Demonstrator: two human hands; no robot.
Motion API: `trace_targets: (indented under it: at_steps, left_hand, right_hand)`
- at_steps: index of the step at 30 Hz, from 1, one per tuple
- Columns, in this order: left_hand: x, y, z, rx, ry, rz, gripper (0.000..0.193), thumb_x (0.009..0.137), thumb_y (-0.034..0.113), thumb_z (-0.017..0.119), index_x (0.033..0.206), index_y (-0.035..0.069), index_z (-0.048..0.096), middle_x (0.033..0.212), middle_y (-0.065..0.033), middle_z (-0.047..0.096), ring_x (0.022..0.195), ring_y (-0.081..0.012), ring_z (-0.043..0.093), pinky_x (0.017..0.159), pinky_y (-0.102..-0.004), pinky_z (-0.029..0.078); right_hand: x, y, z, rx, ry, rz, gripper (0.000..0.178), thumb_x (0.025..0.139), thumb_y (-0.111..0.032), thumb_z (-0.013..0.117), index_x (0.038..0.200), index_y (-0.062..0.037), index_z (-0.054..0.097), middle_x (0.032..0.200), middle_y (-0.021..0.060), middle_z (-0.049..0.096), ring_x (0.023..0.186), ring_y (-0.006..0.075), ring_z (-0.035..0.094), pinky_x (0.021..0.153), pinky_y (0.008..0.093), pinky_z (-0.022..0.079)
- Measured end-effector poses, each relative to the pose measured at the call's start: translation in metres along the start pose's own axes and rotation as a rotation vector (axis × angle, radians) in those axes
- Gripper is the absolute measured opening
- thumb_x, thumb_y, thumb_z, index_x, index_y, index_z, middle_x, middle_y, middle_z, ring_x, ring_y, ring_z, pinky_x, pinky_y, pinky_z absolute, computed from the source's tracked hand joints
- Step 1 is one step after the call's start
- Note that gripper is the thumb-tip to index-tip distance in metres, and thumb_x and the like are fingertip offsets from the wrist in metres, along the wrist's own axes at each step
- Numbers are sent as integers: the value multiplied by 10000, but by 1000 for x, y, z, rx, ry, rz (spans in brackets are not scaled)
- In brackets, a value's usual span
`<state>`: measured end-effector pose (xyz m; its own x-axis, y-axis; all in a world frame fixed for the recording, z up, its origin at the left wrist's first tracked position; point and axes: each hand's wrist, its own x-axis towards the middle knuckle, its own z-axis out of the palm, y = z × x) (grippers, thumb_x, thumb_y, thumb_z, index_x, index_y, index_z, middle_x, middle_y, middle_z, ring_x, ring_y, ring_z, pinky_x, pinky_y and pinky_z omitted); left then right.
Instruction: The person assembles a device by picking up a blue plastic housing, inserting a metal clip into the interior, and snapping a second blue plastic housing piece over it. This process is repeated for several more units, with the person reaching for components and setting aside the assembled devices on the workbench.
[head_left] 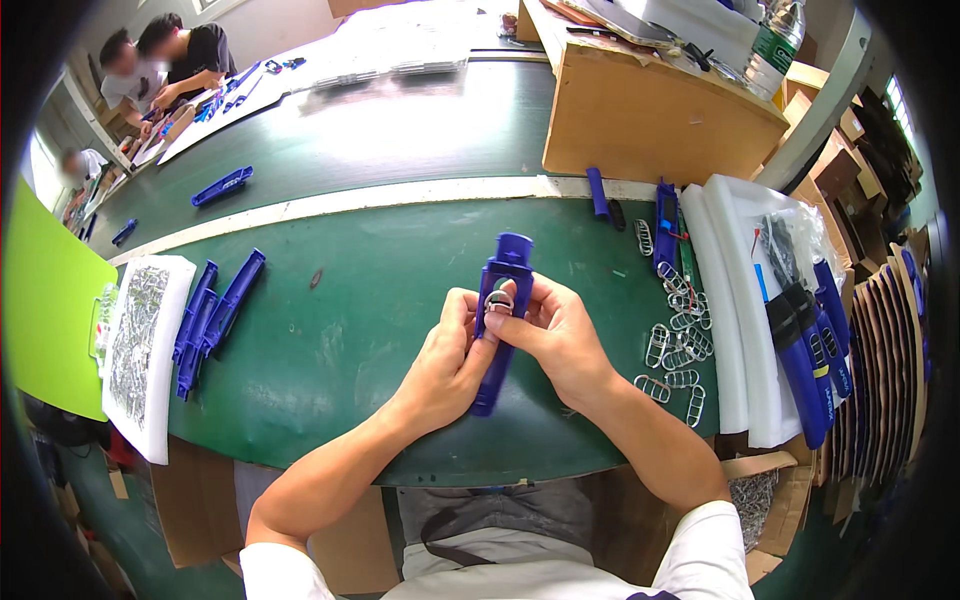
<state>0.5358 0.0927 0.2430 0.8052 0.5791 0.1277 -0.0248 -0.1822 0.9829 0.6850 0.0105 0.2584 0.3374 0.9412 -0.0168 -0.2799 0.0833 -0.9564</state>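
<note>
Blue plastic housing (pixel 493 372), held over the green bench (pixel 350 310), pinched between fingers of left hand (pixel 442 355) and right hand (pixel 562 335), with a metal loop (pixel 498 298) by the thumb tips; at risk, perhaps, of a sprung or dropped loop if pressed crookedly.

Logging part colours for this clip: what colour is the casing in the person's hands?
The casing is deep purplish blue; it shows best in the head view.
</note>
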Motion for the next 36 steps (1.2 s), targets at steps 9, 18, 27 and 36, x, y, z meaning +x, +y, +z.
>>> trace_targets:
  at_steps: [9,18,27,36]
  left_hand:
    - [1,15,-8,-77,3,-176,116,1148,150,459,1146,34,458,880,-60,607,679,-107,603,625,-290,548]
    - [1,18,-10,-12,-64,-151,81,1125,98,494,1162,25,491,897,-48,599,699,-102,584,680,-287,545]
    - [0,24,-26,5,-178,-182,138,1141,155,476,1224,46,465,882,-37,608,639,-75,526,566,-242,454]
    - [-14,75,-39,330,-199,-68,139,1102,164,525,1102,35,578,751,-60,634,616,-139,572,583,-338,478]
  right_hand:
    - [-1,-2,-1,-489,265,-501,441,872,-134,855,1193,-40,566,1109,64,585,917,163,604,759,330,501]
    - [-1,-8,-3,-850,302,-675,180,803,-130,885,922,-69,764,1024,75,529,839,215,557,726,355,470]
    - [-5,-22,-11,-914,210,-649,162,785,-121,885,812,-57,739,1076,74,515,824,209,549,708,361,482]
    - [-30,-57,6,-1075,119,-685,175,804,-145,855,773,-72,699,1299,90,521,1031,264,574,923,460,457]
